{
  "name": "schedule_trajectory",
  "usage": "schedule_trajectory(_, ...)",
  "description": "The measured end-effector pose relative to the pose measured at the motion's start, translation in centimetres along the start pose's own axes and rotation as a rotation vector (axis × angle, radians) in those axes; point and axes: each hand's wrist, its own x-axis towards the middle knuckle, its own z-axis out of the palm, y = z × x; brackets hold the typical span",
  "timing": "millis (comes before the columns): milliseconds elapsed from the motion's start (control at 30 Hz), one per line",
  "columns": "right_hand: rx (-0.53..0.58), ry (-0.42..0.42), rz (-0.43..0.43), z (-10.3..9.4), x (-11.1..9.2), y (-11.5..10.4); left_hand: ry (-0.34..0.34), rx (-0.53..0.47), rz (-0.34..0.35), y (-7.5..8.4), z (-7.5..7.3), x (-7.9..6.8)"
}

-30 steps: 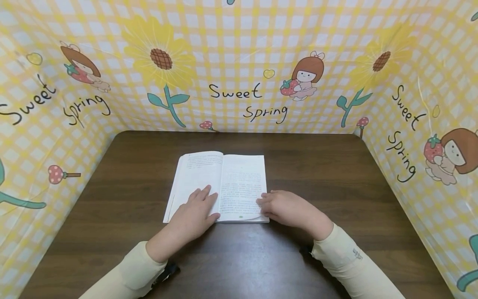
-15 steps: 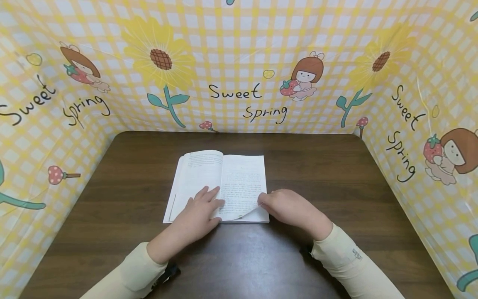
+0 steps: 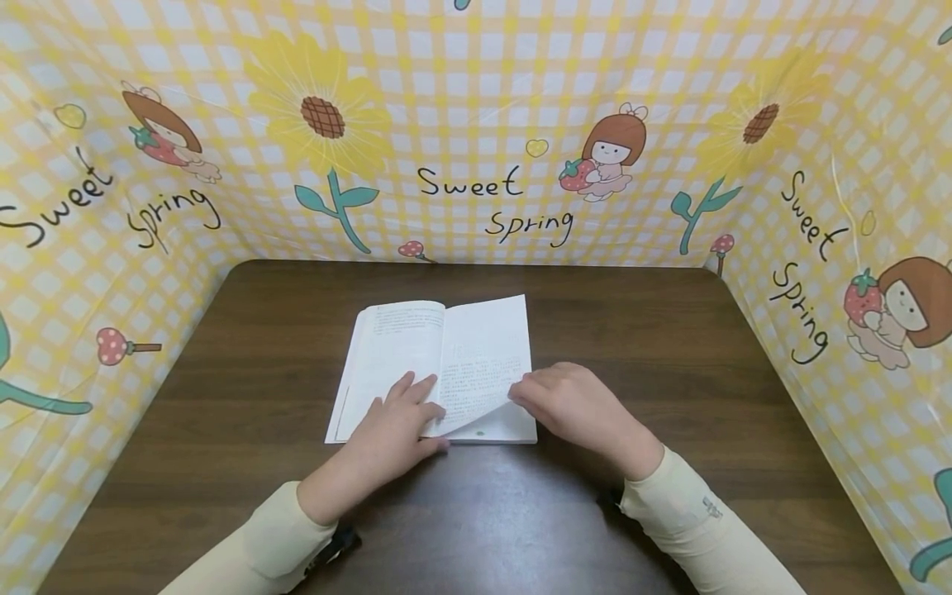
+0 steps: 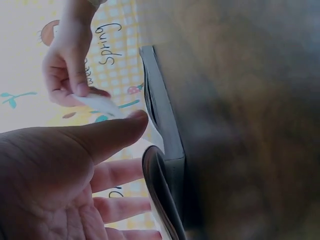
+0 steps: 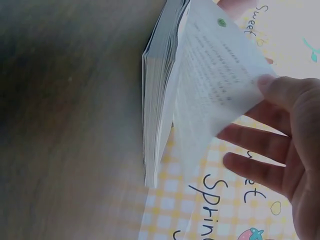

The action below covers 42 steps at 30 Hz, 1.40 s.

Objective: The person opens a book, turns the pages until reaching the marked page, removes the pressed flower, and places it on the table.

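Observation:
An open book (image 3: 405, 351) with white printed pages lies on the table. My left hand (image 3: 397, 417) rests on the left page near the spine, fingers spread, thumb by the bottom edge. With my right hand (image 3: 568, 405) I pinch the lower right corner of the right-hand page (image 3: 483, 351) between thumb and fingers. That page is lifted and bowed, baring the sheet beneath at the bottom. In the right wrist view the raised page (image 5: 220, 75) stands away from the thick block of pages (image 5: 160, 100), its corner under my thumb.
The dark wooden table (image 3: 632, 330) carries the book near its middle. A yellow-and-white checked cloth (image 3: 461, 99) with flower and cartoon prints walls the table at the back and both sides.
My right hand has taken hold of the page's lower corner and raised it up and leftward. My left hand has shifted slightly right, toward the spine.

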Motion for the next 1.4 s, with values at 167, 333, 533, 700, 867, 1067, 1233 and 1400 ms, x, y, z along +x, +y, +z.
schedule_trajectory(167, -0.014, 0.052, 0.009, -0.1, 0.1, -0.1, 0.022, 0.015, -0.001, 0.0, 0.1, 0.1)
schedule_trajectory(333, 0.0, 0.129, 0.094, -0.2, 0.0, 0.1, 0.046, 0.011, 0.003, -0.1, 0.0, 0.0)
schedule_trajectory(533, -0.004, 0.215, 0.142, 0.0, 0.0, 0.6, 0.165, -0.043, 0.031, -0.2, -0.7, -0.2)
schedule_trajectory(700, 0.003, 0.185, 0.188, 0.1, 0.0, 0.7, 0.286, -0.025, 0.1, -0.3, -1.2, -0.1)
schedule_trajectory(867, 0.004, 0.142, 0.216, 0.2, 0.0, 0.7, 0.386, 0.024, 0.096, -0.3, -1.4, -0.4)
schedule_trajectory(1067, 0.006, 0.122, 0.219, 0.5, -0.1, 0.9, 0.435, 0.136, 0.082, -0.1, -1.5, -0.7)
schedule_trajectory(1233, 0.008, 0.084, 0.226, 0.6, -0.1, 0.9, 0.38, 0.191, 0.064, -0.1, -1.5, -0.9)
schedule_trajectory(1400, 0.032, 0.032, 0.219, 0.7, -0.1, 0.9, 0.309, 0.223, 0.027, -0.3, -1.4, -0.7)
